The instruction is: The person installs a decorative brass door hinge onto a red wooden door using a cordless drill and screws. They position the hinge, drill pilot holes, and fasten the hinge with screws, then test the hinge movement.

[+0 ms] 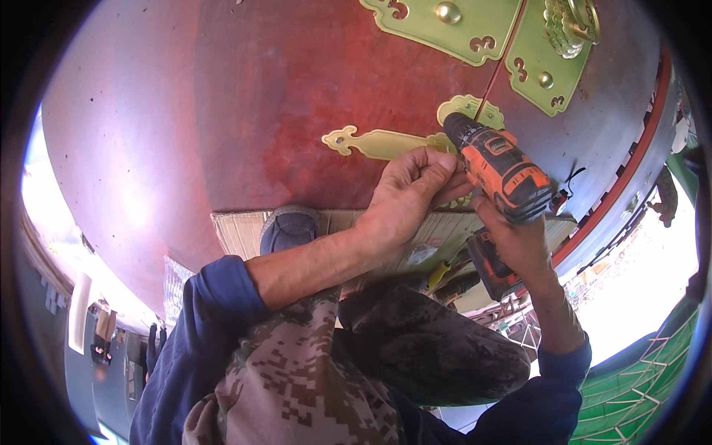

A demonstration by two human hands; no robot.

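Observation:
My right hand (515,245) is wrapped round the grip of an orange and black cordless drill (504,167). The drill's chuck points up and left, at the gold fittings on a red-brown wooden panel (267,111). Just left of the chuck, my left hand (415,185) has thumb and fingers pinched together; whatever they hold is too small to make out. A long gold strap plate (382,144) lies on the panel beyond these fingers, its right end partly hidden. Behind the chuck, a scalloped gold plate (486,113) straddles the panel's seam and is partly covered by the drill.
Two large gold corner plates (445,33) (545,78) flank the seam, the right one with a ring handle (586,26). Cardboard (237,233) lies below the panel, under my shoe (289,228). A yellow-handled tool (439,275) lies by my knee.

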